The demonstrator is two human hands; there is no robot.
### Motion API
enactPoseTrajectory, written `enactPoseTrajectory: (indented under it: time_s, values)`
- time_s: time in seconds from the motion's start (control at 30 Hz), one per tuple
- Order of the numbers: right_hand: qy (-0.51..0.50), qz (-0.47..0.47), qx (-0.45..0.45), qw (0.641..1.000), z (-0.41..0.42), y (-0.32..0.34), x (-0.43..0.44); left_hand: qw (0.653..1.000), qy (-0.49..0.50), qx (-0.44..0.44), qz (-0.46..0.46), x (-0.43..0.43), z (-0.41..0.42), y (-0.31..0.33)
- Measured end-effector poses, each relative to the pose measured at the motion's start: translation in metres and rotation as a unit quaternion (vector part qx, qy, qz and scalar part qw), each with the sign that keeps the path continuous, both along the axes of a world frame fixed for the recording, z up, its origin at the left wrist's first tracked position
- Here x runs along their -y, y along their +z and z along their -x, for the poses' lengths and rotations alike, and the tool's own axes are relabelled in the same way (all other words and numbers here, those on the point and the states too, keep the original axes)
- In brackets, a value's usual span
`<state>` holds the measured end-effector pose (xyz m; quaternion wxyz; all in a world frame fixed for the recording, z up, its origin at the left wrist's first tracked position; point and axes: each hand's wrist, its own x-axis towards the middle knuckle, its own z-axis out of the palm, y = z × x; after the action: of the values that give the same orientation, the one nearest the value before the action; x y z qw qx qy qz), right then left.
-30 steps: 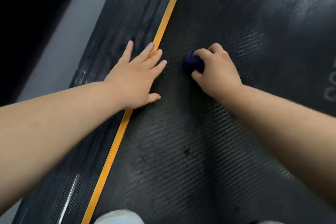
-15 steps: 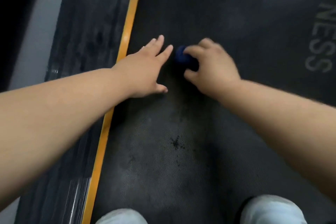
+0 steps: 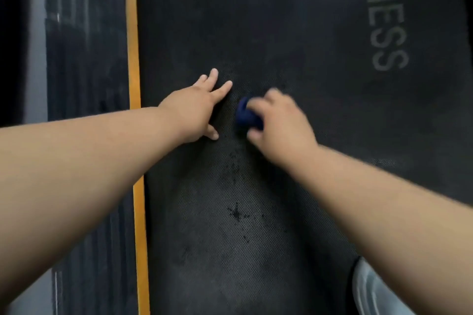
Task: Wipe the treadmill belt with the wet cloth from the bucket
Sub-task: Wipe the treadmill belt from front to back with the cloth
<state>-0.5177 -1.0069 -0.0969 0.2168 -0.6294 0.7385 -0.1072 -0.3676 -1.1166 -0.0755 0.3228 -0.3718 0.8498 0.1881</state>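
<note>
Blue cloth (image 3: 246, 115), one, bunched in right hand (image 3: 277, 126); left hand (image 3: 195, 112) spread flat on belt (image 3: 294, 33).

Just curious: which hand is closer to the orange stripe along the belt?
Left. The left hand lies flat on the belt not far from the stripe; the right hand, gripping the cloth, is farther away.

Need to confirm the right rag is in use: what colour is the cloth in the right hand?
Dark blue cloth, bunched under the right hand; seen in the head view.

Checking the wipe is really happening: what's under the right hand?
A bunched blue cloth pokes out from under the right hand, against the belt. The rest is covered.
</note>
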Motion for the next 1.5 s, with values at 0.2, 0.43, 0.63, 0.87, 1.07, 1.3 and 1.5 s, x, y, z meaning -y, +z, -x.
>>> enactPoseTrajectory:
  time_s: [0.2, 0.43, 0.63, 0.87, 1.07, 1.3, 1.5]
  values:
    - [0.125, -0.031, 0.025, 0.991, 0.002, -0.001, -0.047, 1.000, -0.003, 0.018, 0.002, 0.000, 0.004, 0.000]
    - [-0.082, -0.020, 0.005, 0.996, 0.007, 0.004, -0.019, 0.998, 0.001, 0.056, 0.016, -0.004, 0.014, -0.002]
    - [0.006, -0.027, 0.032, 0.999, 0.008, 0.003, -0.079, 0.999, 0.000, 0.047, 0.020, -0.004, 0.012, 0.001]
    - [-0.190, -0.022, -0.006, 0.981, 0.035, 0.002, -0.007, 0.998, 0.017, 0.040, 0.042, -0.011, 0.027, 0.010]
    - [-0.171, -0.031, 0.018, 0.985, 0.020, 0.005, -0.087, 0.999, -0.023, -0.037, 0.018, -0.005, 0.078, 0.018]
    - [-0.257, -0.008, 0.018, 0.966, 0.070, -0.005, 0.004, 0.995, -0.050, 0.071, 0.042, -0.011, 0.110, 0.000]
    - [-0.223, -0.020, 0.066, 0.972, 0.037, 0.007, -0.104, 0.997, -0.043, 0.057, -0.004, -0.010, 0.107, 0.005]
